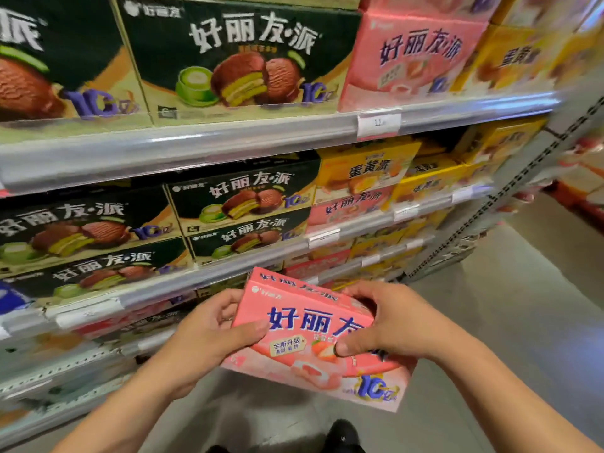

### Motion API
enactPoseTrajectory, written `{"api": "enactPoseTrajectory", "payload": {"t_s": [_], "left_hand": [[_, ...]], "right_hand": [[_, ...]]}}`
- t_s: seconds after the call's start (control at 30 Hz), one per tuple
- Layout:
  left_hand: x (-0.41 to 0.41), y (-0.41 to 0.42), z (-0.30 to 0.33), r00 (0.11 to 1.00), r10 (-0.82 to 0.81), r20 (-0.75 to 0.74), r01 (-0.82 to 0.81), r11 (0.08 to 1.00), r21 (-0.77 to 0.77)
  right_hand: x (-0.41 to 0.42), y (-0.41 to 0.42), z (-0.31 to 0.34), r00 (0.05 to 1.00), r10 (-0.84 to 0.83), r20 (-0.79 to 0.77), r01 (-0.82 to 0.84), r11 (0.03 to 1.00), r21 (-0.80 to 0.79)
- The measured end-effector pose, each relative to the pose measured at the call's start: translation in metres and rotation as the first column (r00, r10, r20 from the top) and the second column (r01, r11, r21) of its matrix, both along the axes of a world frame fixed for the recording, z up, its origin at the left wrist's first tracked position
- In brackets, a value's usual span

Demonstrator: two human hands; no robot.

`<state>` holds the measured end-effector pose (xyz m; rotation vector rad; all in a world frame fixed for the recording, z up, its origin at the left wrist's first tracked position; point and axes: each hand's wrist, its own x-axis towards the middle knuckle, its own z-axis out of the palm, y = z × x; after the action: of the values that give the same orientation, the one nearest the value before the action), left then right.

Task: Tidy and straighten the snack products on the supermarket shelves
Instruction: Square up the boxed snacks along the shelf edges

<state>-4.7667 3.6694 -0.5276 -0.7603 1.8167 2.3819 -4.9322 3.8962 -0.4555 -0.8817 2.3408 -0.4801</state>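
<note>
A pink strawberry pie box [304,325] is held in front of the lower shelves, tilted with its front face towards me. My left hand [209,338] grips its left end, thumb across the front. My right hand [389,325] grips its right end, thumb pressed on the front near the strawberry picture. Behind it stand more pink boxes [408,57] on the top shelf and a pink box [349,207] on the middle shelf.
Dark green matcha pie boxes [235,57] fill the left of the shelves, yellow boxes [366,168] the right. Metal shelf rails [196,142] with price tags run across. Grey floor [523,305] and an upright post [510,197] lie to the right. My black shoe [343,434] shows below.
</note>
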Motion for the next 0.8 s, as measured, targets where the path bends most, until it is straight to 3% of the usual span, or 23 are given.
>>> {"api": "enactPoseTrajectory", "payload": {"t_s": [0.07, 0.13, 0.17, 0.27, 0.33, 0.47, 0.6, 0.8], "left_hand": [[-0.015, 0.023, -0.003, 1.0, 0.026, -0.008, -0.026, 1.0, 0.012], [-0.033, 0.046, -0.008, 0.997, 0.071, -0.02, -0.071, 0.997, 0.032], [-0.042, 0.057, -0.01, 0.994, 0.102, -0.025, -0.101, 0.994, 0.044], [-0.071, 0.095, -0.012, 0.989, 0.145, -0.013, -0.144, 0.987, 0.066], [-0.093, 0.124, -0.013, 0.988, 0.151, 0.002, -0.151, 0.986, 0.067], [-0.128, 0.173, -0.013, 0.988, 0.154, 0.027, -0.155, 0.988, 0.025], [-0.136, 0.194, -0.013, 0.977, 0.204, 0.061, -0.196, 0.974, -0.115], [-0.134, 0.173, -0.018, 0.942, 0.321, 0.099, -0.305, 0.941, -0.15]], "right_hand": [[-0.016, 0.029, -0.002, 0.992, -0.035, -0.12, 0.031, 0.999, -0.036], [-0.034, 0.066, -0.012, 0.968, -0.194, -0.16, 0.169, 0.973, -0.157], [-0.043, 0.085, -0.019, 0.949, -0.296, -0.106, 0.265, 0.934, -0.238], [-0.069, 0.136, -0.042, 0.839, -0.468, 0.279, 0.544, 0.741, -0.393], [-0.087, 0.163, -0.054, 0.767, -0.459, 0.448, 0.634, 0.649, -0.421], [-0.129, 0.198, -0.064, 0.694, -0.407, 0.594, 0.702, 0.568, -0.43], [-0.167, 0.204, -0.072, 0.658, -0.265, 0.705, 0.695, 0.576, -0.431], [-0.214, 0.163, -0.08, 0.71, -0.09, 0.698, 0.515, 0.743, -0.428]]}}
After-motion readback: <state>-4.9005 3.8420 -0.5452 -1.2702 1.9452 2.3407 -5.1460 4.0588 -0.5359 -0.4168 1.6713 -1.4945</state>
